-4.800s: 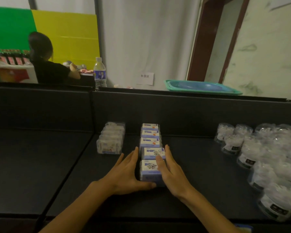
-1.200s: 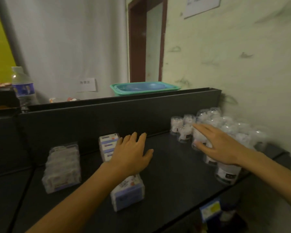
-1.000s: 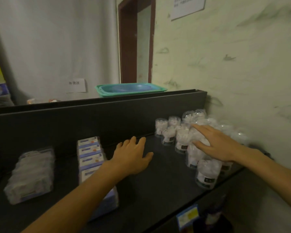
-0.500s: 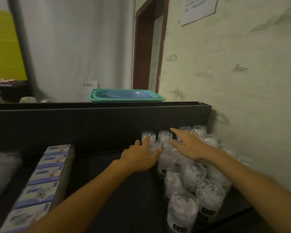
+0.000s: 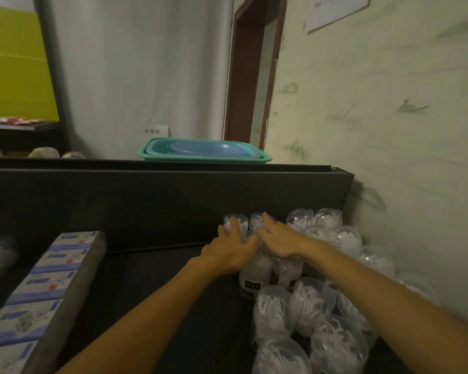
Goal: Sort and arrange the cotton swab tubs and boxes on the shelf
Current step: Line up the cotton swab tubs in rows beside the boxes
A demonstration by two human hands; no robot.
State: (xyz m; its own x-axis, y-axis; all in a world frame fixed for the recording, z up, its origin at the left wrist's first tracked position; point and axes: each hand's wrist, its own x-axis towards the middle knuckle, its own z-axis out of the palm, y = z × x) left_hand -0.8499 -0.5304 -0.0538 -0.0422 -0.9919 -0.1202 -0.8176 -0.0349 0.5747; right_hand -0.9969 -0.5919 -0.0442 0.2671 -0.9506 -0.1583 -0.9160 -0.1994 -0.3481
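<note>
Dark shelf (image 5: pixel 157 282) against marbled wall (image 5: pixel 376 130)

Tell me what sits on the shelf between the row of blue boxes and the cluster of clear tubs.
Nothing rests there: between the row of blue boxes and the clear tubs, the head view shows bare dark shelf, crossed only above by the left forearm.

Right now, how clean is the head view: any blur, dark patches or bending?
Head view: dim shelf; row of boxes smeared by blur at left edge; clear tubs legible but soft; both hands fairly sharp; wide-angle bending toward the edges.
</note>
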